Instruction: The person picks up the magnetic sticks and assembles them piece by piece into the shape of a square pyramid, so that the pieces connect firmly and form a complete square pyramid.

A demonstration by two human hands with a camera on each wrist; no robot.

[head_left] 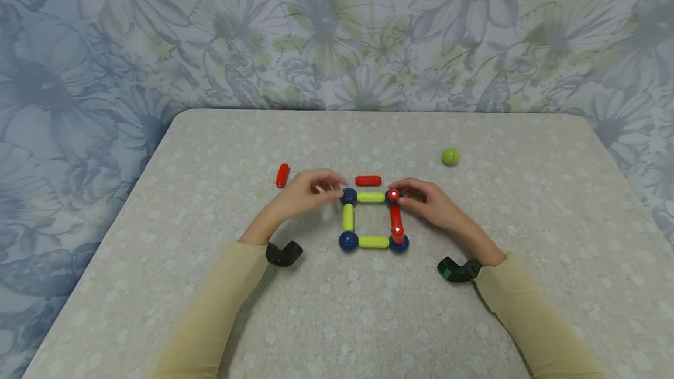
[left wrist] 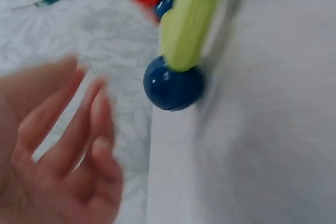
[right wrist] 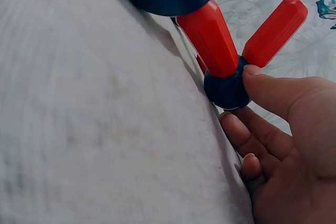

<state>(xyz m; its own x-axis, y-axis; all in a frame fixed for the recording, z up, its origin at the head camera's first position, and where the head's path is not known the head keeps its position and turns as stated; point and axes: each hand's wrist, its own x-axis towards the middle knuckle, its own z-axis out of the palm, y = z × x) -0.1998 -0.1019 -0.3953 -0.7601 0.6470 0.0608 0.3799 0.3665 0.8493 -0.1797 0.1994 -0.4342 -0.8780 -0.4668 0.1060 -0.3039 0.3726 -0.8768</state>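
Sticks and balls forming a square frame [head_left: 372, 219] are lying mid-table [head_left: 210, 151]. Left hand [head_left: 308, 192] is hovering at the frame's 10 o'clock ball [head_left: 348, 196], fingers loosely open, holding nothing. Right hand [head_left: 429, 202] is pinching the 2 o'clock ball [right wrist: 227, 88], where an upright red stick [right wrist: 274, 30] is rising. Pieces look light, rigid, glossy plastic; joints probably pull apart easily, so balls seem the best hold.

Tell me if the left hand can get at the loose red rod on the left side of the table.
Probably yes. The red rod lies alone on the table, just beside the left hand, which holds nothing, and no other piece sits between them.
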